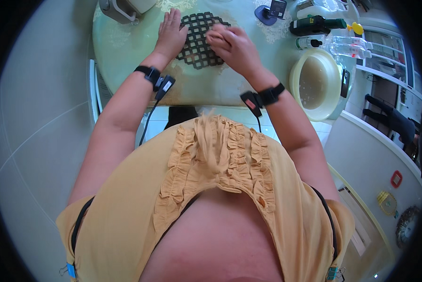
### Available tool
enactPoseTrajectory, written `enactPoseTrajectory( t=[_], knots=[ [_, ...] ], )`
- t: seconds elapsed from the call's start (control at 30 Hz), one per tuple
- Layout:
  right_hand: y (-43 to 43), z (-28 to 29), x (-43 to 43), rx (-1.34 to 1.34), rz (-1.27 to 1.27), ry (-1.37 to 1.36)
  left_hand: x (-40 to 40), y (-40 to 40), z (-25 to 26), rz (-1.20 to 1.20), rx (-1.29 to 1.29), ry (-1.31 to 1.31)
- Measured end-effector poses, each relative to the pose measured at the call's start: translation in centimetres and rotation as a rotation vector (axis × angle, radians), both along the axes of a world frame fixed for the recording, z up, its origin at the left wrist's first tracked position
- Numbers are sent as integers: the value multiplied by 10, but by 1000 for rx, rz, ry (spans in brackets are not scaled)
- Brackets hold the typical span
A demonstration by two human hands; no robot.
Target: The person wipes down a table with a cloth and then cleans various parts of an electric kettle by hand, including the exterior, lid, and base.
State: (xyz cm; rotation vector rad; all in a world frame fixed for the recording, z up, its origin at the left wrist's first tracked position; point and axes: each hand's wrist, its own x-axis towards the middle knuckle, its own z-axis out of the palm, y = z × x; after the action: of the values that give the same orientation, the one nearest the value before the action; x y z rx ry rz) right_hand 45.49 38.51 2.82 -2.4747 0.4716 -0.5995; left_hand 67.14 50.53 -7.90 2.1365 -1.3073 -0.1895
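Note:
A round black lattice mat lies flat on the table, pale squares showing through its openings. My left hand rests at its left edge, palm down, with the fingers stretched away from me and the thumb at the lattice. Over the mat's right side, my right hand is curled with bent fingers and slightly blurred. Whether something small is inside that curl is hidden. Both wrists carry black straps with small cabled devices.
The table has a pale green cover. At right stand a cream basin of cloudy water, a dark green bottle on its side and clear plastic bottles. A blue stand and a grey appliance are farther back.

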Motion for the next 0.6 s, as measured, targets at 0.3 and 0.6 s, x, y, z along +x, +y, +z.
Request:
enactPoseTrajectory(
  t=[0.3, 0.6],
  knots=[
    [42, -59, 40, -527, 420, 270, -10, 58, 30, -179, 537, -211],
    [-17, -4, -54, -135, 6, 375, -17, 52, 53, -111, 404, -120]
  ],
)
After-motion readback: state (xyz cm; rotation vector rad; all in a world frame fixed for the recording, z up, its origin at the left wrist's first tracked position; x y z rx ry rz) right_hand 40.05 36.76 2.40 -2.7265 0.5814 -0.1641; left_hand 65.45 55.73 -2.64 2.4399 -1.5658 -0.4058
